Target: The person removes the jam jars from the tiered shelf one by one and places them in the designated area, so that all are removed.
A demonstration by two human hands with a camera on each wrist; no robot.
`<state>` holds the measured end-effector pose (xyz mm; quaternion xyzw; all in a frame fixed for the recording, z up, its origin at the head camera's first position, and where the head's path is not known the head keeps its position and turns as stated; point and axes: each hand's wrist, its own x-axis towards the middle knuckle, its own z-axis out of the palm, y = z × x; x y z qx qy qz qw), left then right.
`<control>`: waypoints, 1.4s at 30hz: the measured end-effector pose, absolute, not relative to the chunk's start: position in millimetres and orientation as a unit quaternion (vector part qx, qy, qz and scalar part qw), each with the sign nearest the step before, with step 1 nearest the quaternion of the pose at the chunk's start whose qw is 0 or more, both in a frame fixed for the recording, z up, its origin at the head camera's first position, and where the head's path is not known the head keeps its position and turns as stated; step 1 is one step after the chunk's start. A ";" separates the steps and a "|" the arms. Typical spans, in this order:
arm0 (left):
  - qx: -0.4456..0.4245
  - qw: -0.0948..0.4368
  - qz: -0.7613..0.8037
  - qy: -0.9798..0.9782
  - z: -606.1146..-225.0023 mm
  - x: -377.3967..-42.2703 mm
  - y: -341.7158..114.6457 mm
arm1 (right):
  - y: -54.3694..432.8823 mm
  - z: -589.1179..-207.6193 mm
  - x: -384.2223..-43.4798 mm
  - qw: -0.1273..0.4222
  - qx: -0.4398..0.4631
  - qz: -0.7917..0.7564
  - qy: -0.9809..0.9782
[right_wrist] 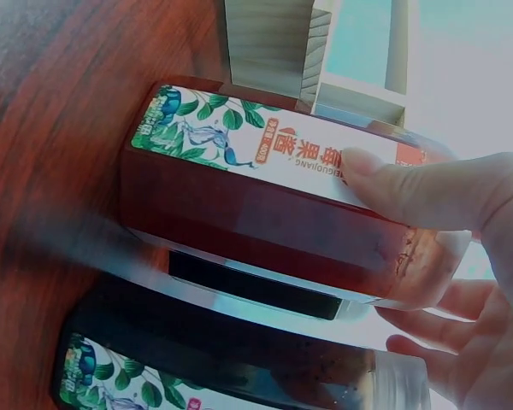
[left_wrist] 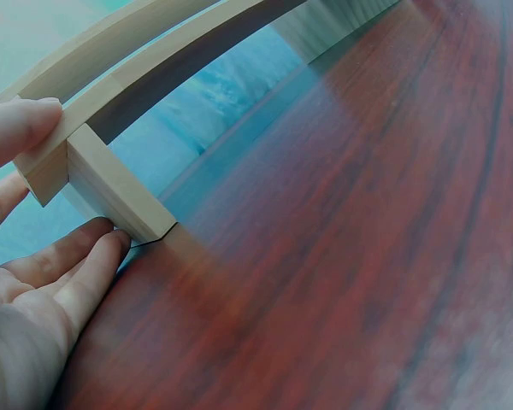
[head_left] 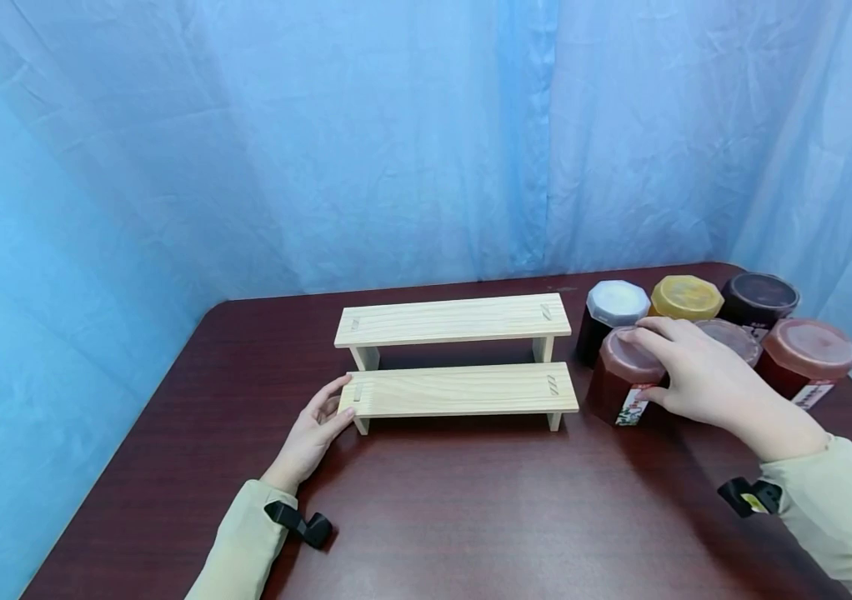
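My left hand (head_left: pixel 309 442) holds the left end of the lower pale wooden stand (head_left: pixel 456 392). In the left wrist view its thumb lies on top of the board, and fingertips touch the stand's leg (left_wrist: pixel 120 188). Over on the right, my right hand (head_left: pixel 704 375) grips a faceted jar of red jam (head_left: pixel 613 392) near its lid. The thumb presses on the printed label (right_wrist: pixel 231 141) while the other fingers reach round the far side. Whether this jar's base touches the table cannot be made out. A dark jar (right_wrist: pixel 214 350) stands beside it.
Behind the lower stand is a taller wooden stand (head_left: pixel 456 321). Around the right hand are jars with a white lid (head_left: pixel 618 302), a yellow lid (head_left: pixel 687 296), a black lid (head_left: pixel 759 292) and a reddish lid (head_left: pixel 812 346). Blue curtains (head_left: pixel 366 150) surround the dark table (head_left: pixel 471 517).
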<state>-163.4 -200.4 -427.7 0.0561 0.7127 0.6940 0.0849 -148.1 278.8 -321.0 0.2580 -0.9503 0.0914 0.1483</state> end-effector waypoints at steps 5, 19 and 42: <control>0.057 0.085 0.697 0.710 -427.5 -163.2 -201.0 | 279.0 -321.8 -147.0 0.144 0.253 0.098 -0.952; 0.062 0.086 0.693 0.713 -426.5 -164.9 -199.3 | 280.7 -327.3 -145.4 0.170 0.263 0.119 -0.942; 0.053 0.086 0.679 0.727 -425.2 -163.9 -199.6 | 224.2 -339.5 -135.6 0.285 0.377 0.178 -0.863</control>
